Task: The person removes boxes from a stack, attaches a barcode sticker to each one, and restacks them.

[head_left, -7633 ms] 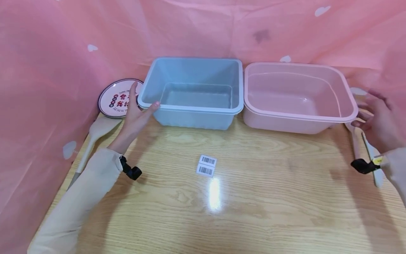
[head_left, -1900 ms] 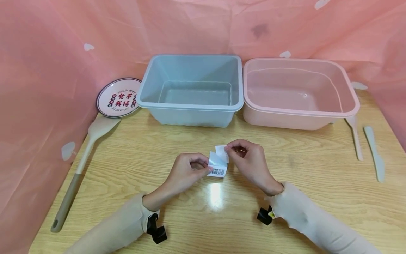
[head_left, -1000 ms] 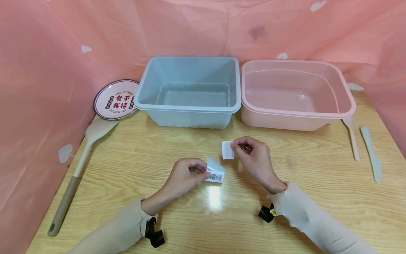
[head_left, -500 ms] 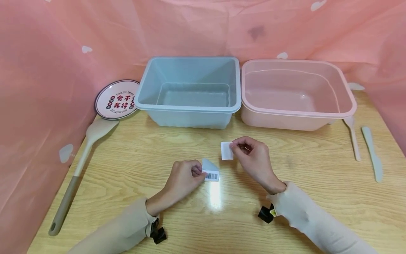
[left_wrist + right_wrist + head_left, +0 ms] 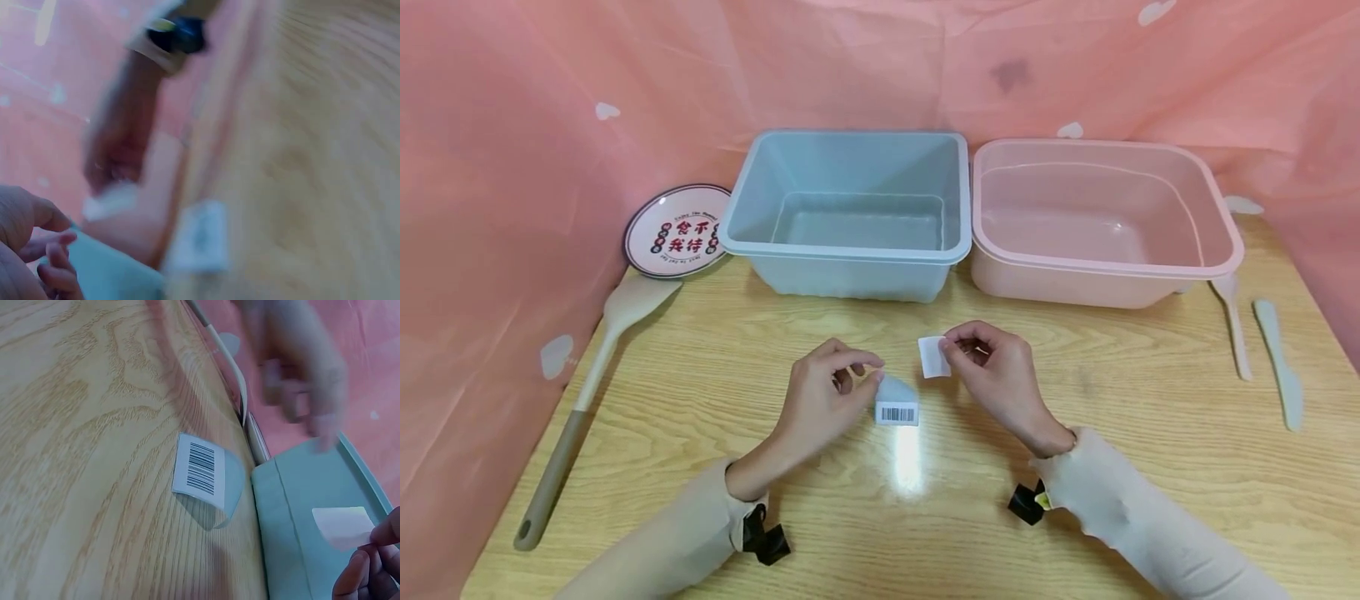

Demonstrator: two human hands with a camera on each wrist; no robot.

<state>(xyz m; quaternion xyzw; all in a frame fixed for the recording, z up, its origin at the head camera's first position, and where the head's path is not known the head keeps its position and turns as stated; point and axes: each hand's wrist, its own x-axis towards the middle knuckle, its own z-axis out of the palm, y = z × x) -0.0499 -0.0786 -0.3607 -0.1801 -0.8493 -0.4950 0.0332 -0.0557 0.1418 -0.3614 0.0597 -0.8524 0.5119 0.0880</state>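
Observation:
In the head view my right hand (image 5: 1000,375) pinches a small white sticker (image 5: 934,357) by its right edge between thumb and fingertips, its blank side showing. On the table lies a curled backing sheet (image 5: 897,402) with one barcode label on its near half. The right wrist view shows this sheet bowed up off the wood. Just to its left, my left hand (image 5: 827,392) hovers with thumb and index finger stretched toward the sticker. The right wrist view shows the left hand (image 5: 300,375) blurred and apart from the sheet, holding nothing.
Behind the hands stand a blue basin (image 5: 850,275) and a pink basin (image 5: 1090,287) side by side. At left lie a round plate (image 5: 677,229) and a long spatula (image 5: 591,375). On the right are a pink fork (image 5: 1234,329) and a pale green knife (image 5: 1279,367).
The sticker has come off the two-barcode sheet into the right hand. In the last half second the left hand let go of the backing sheet and rose slightly away.

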